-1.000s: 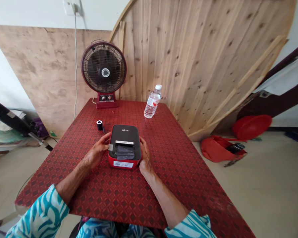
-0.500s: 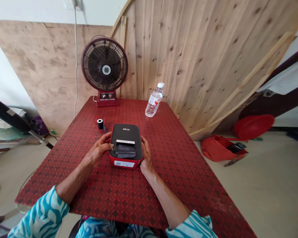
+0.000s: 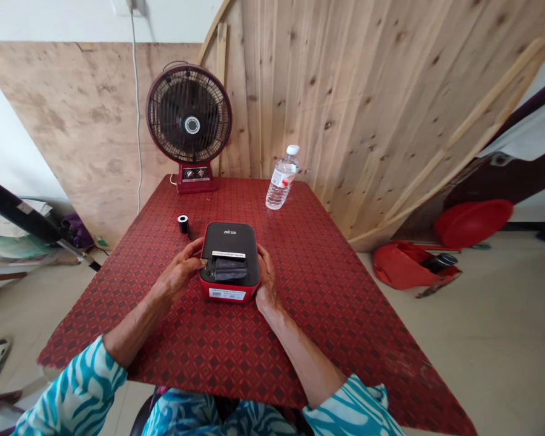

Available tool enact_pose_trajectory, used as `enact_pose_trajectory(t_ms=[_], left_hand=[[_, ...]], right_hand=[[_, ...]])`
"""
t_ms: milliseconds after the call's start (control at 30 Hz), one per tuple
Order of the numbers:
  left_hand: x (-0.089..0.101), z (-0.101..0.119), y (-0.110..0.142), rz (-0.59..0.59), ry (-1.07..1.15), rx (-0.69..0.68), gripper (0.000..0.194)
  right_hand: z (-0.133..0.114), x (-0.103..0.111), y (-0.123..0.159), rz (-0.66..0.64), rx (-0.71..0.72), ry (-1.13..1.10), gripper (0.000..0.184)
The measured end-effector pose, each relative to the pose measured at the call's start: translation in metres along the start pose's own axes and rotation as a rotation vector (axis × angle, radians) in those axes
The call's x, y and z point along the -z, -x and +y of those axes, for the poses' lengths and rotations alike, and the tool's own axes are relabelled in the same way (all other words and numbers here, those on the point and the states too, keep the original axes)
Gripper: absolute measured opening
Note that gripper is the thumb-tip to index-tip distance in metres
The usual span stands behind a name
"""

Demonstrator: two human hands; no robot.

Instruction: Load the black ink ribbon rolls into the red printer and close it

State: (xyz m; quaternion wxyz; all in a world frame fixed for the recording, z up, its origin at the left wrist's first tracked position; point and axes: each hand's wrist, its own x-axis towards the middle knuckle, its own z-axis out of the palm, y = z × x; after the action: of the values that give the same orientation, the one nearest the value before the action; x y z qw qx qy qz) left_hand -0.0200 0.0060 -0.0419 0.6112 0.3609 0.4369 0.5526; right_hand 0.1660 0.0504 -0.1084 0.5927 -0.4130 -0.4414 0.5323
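My left hand (image 3: 179, 275) and right hand (image 3: 267, 280) still clasp the red-and-black label printer (image 3: 229, 242) — fingers curled against both sides; its logo (image 3: 229, 231) and barcode sticker (image 3: 226, 294) are unreadable.

A table under a red patterned cloth (image 3: 336, 303) carries a red-and-black label printer (image 3: 229, 248), a small black roll (image 3: 183, 224), a plastic water bottle (image 3: 280, 181) and a dark red desk fan (image 3: 189, 115).

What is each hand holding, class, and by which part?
The label printer is held by its sides: the left hand grips its left edge, the right hand its right edge.
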Motion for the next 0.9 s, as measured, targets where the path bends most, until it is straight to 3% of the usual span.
enact_pose_trajectory(t_ms=[433, 900], left_hand=[[0.005, -0.004, 0.004, -0.004, 0.009, -0.007, 0.057], [-0.001, 0.008, 0.003, 0.074, -0.047, 0.059, 0.061]], right_hand=[[0.002, 0.004, -0.003, -0.017, 0.02, 0.039, 0.045], [0.006, 0.005, -0.002, -0.033, 0.022, 0.025, 0.046]])
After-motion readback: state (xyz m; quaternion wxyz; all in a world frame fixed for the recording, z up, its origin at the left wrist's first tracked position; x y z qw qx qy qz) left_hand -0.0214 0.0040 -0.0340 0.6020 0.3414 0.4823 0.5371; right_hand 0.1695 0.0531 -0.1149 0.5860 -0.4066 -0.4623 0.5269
